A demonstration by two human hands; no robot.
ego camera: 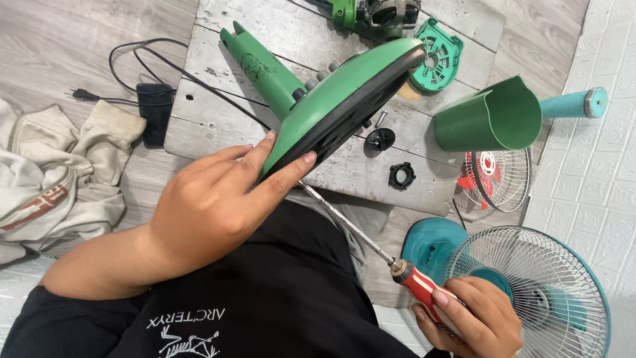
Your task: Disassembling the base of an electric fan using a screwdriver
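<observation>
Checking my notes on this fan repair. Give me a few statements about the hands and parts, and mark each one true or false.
1. The left hand grips the green fan base, tilted on edge. True.
2. The right hand holds a hammer. False: it holds a red-handled screwdriver.
3. The screwdriver's shaft points up toward the base's underside. True.
4. The two small black parts lie on the floor. False: they lie on the grey board.
5. A crumpled cloth lies left of the board. True.
</observation>
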